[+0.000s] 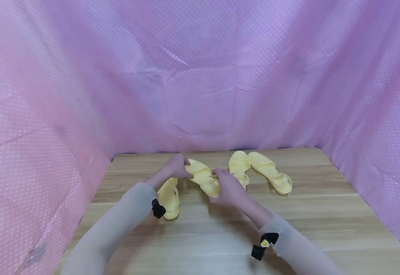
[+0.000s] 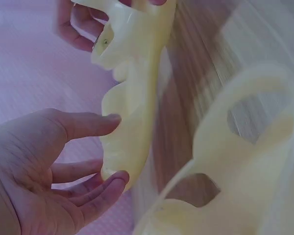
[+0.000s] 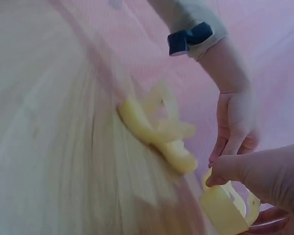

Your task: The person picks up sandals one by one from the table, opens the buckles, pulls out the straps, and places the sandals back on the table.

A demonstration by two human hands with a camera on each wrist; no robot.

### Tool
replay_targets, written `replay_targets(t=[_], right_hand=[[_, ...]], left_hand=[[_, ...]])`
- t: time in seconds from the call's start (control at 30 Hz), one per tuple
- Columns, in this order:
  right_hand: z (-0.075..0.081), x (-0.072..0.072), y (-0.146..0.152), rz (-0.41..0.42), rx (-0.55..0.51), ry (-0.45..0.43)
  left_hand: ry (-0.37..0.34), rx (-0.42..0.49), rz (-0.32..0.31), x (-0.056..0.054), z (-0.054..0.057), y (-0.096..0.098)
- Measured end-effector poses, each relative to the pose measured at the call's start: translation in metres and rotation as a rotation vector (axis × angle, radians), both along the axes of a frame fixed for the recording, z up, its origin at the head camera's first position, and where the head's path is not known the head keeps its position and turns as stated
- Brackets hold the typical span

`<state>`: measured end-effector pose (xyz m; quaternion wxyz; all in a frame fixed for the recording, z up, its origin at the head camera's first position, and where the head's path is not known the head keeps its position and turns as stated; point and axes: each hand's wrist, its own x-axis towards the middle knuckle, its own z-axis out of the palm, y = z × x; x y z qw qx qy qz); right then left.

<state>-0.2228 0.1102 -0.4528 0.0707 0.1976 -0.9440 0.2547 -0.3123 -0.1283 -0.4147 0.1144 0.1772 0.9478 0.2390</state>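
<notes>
Yellow sandal (image 1: 202,178) fills the grip of left hand (image 1: 179,166) and right hand (image 1: 229,190); head view alone shows rightmost sandal (image 1: 270,171).

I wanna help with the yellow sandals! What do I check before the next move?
1. Left fingers gripping the held sandal: ok, pinching one end.
2. Right fingers gripping it too: ok, near the strap end.
3. Left sandal resting on the wooden table: ok.
4. Inner right sandal and outer right sandal neatly parallel: not ok, they splay apart.
5. Held sandal's strap fastened: cannot tell.
</notes>
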Motion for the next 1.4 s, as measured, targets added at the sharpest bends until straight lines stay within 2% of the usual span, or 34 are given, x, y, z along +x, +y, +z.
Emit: replay_targets(t=[0.13, 0.27, 0.37, 0.5, 0.6, 0.73, 0.9, 1.0, 1.1, 1.2, 1.3, 1.4], right_hand=[[0.012, 0.034, 0.016, 0.071, -0.052, 0.057], [0.015, 0.074, 0.037, 0.082, -0.069, 0.114], [0.014, 0.101, 0.050, 0.089, -0.069, 0.140], [0.004, 0.121, 0.059, 0.135, -0.064, 0.157], [-0.007, 0.124, 0.064, 0.160, -0.053, 0.194], [-0.023, 0.120, 0.069, 0.187, -0.037, 0.222], [-0.038, 0.114, 0.071, 0.219, -0.027, 0.180], [-0.042, 0.110, 0.072, 0.232, -0.028, 0.157], [-0.044, 0.106, 0.078, 0.263, -0.081, 0.085], [-0.043, 0.101, 0.088, 0.308, -0.186, -0.066], [-0.040, 0.094, 0.099, 0.351, -0.264, -0.193], [-0.038, 0.089, 0.106, 0.389, -0.287, -0.253]], left_hand=[[0.035, 0.049, -0.013, 0.032, 0.011, -0.002], [0.036, 0.095, -0.035, 0.065, 0.013, 0.007], [0.051, 0.119, -0.076, 0.085, 0.008, 0.014], [0.058, 0.135, -0.098, 0.106, -0.006, 0.022], [0.049, 0.126, -0.095, 0.114, -0.018, 0.028], [0.042, 0.086, -0.072, 0.117, -0.029, 0.034], [0.059, 0.034, -0.048, 0.118, -0.037, 0.036], [0.086, 0.015, -0.062, 0.120, -0.038, 0.037], [0.131, -0.038, -0.085, 0.126, -0.034, 0.041], [0.165, -0.072, -0.097, 0.130, -0.028, 0.050], [0.177, -0.044, -0.092, 0.130, -0.023, 0.059], [0.187, 0.017, -0.116, 0.129, -0.022, 0.066]])
